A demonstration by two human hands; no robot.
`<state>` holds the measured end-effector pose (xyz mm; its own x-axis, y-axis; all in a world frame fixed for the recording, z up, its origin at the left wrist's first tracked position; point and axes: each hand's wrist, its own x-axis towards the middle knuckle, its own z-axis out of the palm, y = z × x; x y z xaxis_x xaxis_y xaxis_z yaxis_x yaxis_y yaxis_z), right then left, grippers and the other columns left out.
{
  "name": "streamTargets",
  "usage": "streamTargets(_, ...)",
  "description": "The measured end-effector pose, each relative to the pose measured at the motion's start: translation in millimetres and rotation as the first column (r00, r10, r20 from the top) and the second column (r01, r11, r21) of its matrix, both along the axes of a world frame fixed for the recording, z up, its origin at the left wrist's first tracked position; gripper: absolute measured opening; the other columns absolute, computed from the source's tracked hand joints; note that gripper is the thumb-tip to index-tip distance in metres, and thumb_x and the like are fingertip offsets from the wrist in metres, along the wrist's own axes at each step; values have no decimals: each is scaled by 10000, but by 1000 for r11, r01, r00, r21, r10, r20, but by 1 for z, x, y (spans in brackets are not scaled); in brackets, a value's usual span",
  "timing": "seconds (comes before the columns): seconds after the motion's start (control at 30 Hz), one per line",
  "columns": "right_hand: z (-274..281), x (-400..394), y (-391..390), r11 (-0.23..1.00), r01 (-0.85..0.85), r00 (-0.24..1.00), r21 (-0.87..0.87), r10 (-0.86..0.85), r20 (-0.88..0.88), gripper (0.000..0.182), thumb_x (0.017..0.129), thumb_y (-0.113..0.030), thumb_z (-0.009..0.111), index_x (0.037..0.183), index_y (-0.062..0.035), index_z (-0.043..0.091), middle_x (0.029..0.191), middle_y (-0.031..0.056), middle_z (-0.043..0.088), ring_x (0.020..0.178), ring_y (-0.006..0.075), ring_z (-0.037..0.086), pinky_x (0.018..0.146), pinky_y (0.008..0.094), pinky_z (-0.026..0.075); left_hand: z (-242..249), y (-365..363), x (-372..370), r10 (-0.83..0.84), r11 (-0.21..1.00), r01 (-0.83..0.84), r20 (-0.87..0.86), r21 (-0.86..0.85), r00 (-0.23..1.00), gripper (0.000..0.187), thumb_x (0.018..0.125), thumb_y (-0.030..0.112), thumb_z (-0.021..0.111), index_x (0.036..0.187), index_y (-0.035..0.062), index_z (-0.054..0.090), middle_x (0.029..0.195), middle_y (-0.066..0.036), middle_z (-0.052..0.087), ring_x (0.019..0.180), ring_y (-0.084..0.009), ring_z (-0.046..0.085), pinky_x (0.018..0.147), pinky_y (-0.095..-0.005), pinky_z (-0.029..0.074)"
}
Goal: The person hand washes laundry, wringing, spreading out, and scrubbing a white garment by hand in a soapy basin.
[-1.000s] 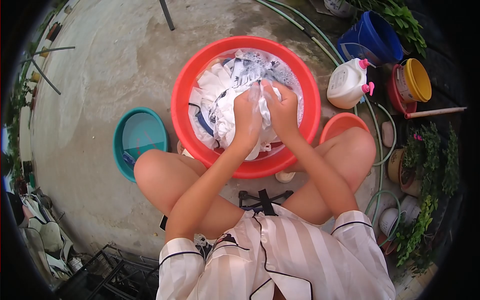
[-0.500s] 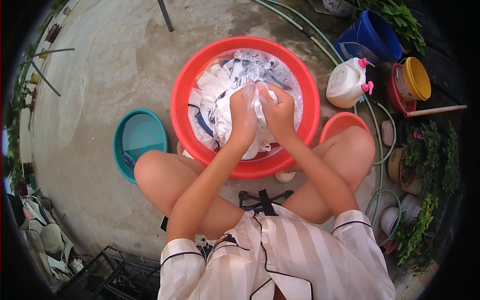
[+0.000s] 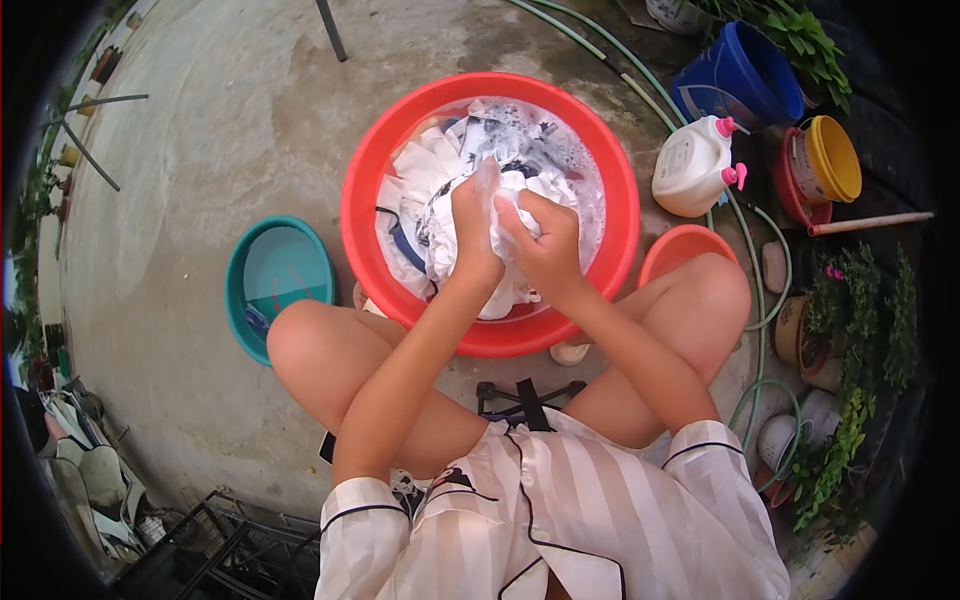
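Note:
A round red basin (image 3: 365,240) between my knees holds soapy water and wet clothes. My left hand (image 3: 477,225) and my right hand (image 3: 545,240) are closed on a bunched white garment (image 3: 512,188) over the middle of the basin. They are side by side, thumbs uppermost, with suds on the fingers. More white cloth (image 3: 425,160), partly dark-printed, lies around them in the water. Foam (image 3: 570,150) floats along the basin's far right side. The fingers' undersides are hidden.
A teal basin (image 3: 328,250) with water stands at left, an orange basin (image 3: 690,240) by my right knee. Right of the red basin are a detergent jug (image 3: 690,165), blue bucket (image 3: 740,75), yellow bucket (image 3: 835,158) and green hose (image 3: 765,320). Potted plants line the right edge.
My right hand has moved slightly down and left, towards me, and its fingers are more tightly curled. My left hand has shifted a little to the left. The basin has stayed in place.

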<state>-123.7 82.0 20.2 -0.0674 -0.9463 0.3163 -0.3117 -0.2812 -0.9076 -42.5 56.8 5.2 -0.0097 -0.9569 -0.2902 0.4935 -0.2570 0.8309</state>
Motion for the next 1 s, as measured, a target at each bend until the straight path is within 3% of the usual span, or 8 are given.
streamTargets(0.17,-7,-11,-18,962,37,934,269,-129,332,304,858,-190,560,632,-3,481,500,15,450,490,67,360,441,279,330,16,12,-8,-58,996,72,241,-51,969,335,922,332,413,908,18,529,841,-10,516,755,-73,489,658,-227,410)
streamTargets(0.37,-9,4,7,977,-62,994,-203,42,-102,292,815,-173,596,605,-11,474,520,105,470,445,163,406,445,309,348,-2,-5,9,-82,995,90,150,-47,985,328,932,268,416,661,84,445,653,51,402,624,-34,365,520,-227,319)
streamTargets(0.47,-12,3,11,972,-129,982,-199,96,-165,250,797,-149,605,619,-9,499,547,149,477,446,224,407,452,314,353,-17,-10,10,-64,998,66,178,-1,982,313,926,248,418,651,98,431,631,57,380,606,-30,354,501,-227,306)
streamTargets(0.57,-3,1,0,1000,-2,1000,22,1,22,262,818,-166,594,629,-4,509,527,101,467,453,154,396,453,296,339,1,-1,-1,23,1000,-23,0,15,1000,323,931,250,414,666,73,466,614,48,400,597,-37,362,503,-236,316)
streamTargets(0.7,-10,-11,-24,961,62,920,270,-160,358,300,853,-212,574,660,10,518,526,13,396,541,52,340,455,254,313,18,15,-6,-91,992,112,322,-49,942,325,928,287,410,967,-8,541,794,0,506,723,-67,446,663,-249,402)
streamTargets(0.8,-16,-9,-23,961,122,942,246,-190,277,284,846,-203,577,663,8,525,524,50,441,492,82,364,453,267,325,14,14,-8,-68,994,87,258,-62,964,311,933,295,409,917,15,544,774,7,488,701,-63,444,619,-240,390)
streamTargets(0.9,-2,1,-3,996,75,992,45,-79,101,272,821,-185,594,638,-3,510,525,100,465,448,146,388,445,294,337,6,5,-5,42,997,-39,50,-72,998,388,934,302,423,631,64,463,598,39,407,581,-45,354,488,-236,308)
streamTargets(1.0,-8,5,10,967,-103,987,-234,71,-141,253,791,-157,611,623,-6,497,535,139,469,438,210,402,442,312,351,-12,-12,9,-38,995,58,227,-80,973,381,933,304,422,618,91,413,609,42,381,580,-42,327,478,-238,284)
